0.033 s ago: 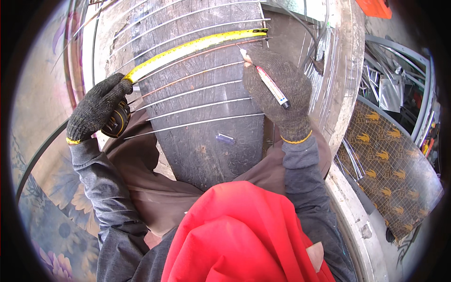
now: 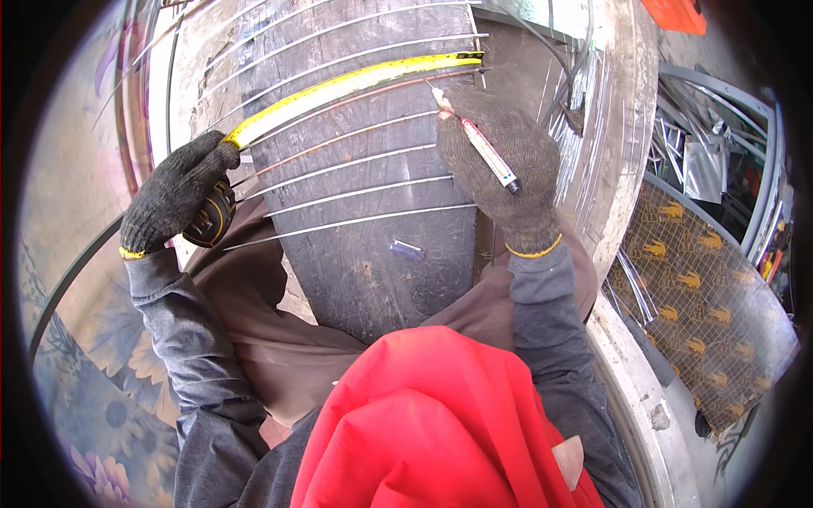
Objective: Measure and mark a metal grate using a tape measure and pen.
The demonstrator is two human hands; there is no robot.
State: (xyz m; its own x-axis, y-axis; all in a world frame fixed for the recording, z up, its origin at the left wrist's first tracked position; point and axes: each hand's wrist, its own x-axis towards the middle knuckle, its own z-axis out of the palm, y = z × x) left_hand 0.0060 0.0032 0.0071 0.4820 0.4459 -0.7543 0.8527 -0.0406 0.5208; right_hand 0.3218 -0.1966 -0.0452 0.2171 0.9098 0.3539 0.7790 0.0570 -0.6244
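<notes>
My left hand (image 2: 178, 195), in a dark knit glove, is closed round a black and yellow tape measure (image 2: 212, 216). Its yellow blade (image 2: 339, 89) stretches rightward over the dark board (image 2: 364, 279), and its end lies near the board's right side. In my gloved right hand (image 2: 508, 152) is a white and red marker (image 2: 489, 155) with a dark end; bare fingertips show at its tip, close to a brownish rod (image 2: 364, 93). Several thin metal rods (image 2: 364, 157) lie crosswise on the board, spaced apart, on both sides of the blade.
A small blue and white cap-like piece (image 2: 406, 249) rests on the board nearer me. Bundled thin rods (image 2: 584, 127) lie right of the board. Farther right are a patterned panel (image 2: 694, 305) and a frame-sided bin of metal scraps (image 2: 703, 161). Red cloth (image 2: 432, 423) covers the lower middle.
My right hand and the marker have shifted very slightly to the left. The left hand, tape measure and rods stay where they were.
</notes>
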